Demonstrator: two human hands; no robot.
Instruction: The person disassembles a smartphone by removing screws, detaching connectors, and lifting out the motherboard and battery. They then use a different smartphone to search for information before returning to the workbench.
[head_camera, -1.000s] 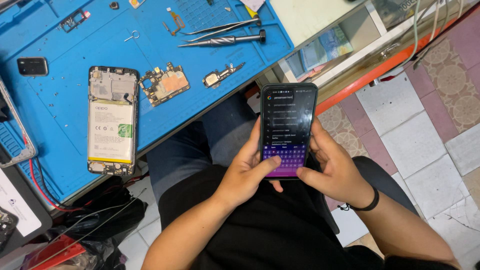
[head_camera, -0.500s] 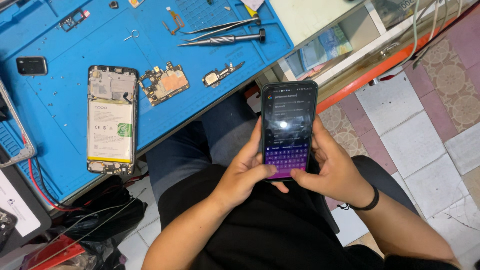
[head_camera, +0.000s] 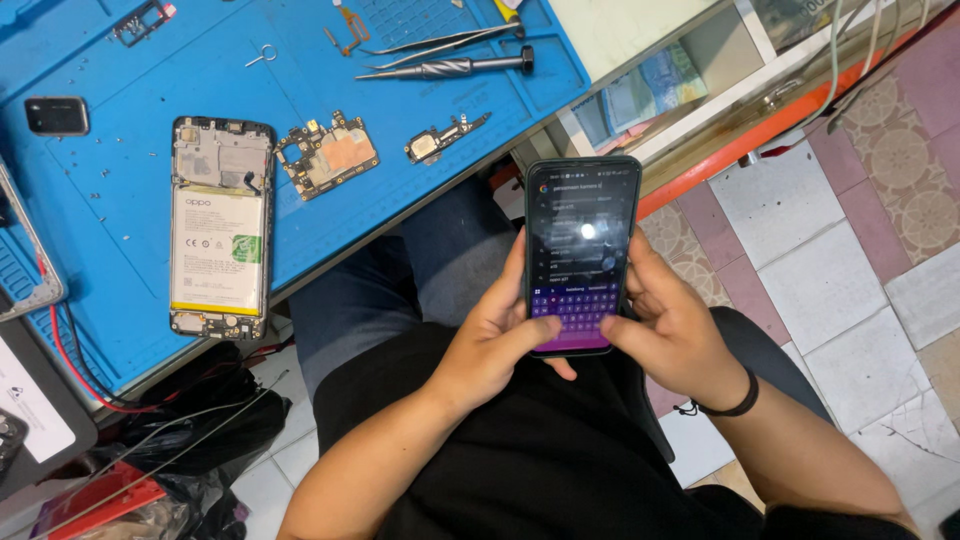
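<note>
Hands cupping phone above the lap: left hand and right hand wrapped around its lower half, fingers curled behind, both thumbs on keyboard. Long axis upright, top toward blue mat.

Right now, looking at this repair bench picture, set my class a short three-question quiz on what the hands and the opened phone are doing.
1. True or false: both hands grip the black smartphone with the lit screen.
2. Which lies nearest the opened phone with the white battery on the blue work mat: A the green circuit board, B the silver tweezers, C the metal screwdriver?
3. What is worn on the right wrist?

Key: 1 true, by left hand and right hand. 2 A. 3 A black band.
</note>
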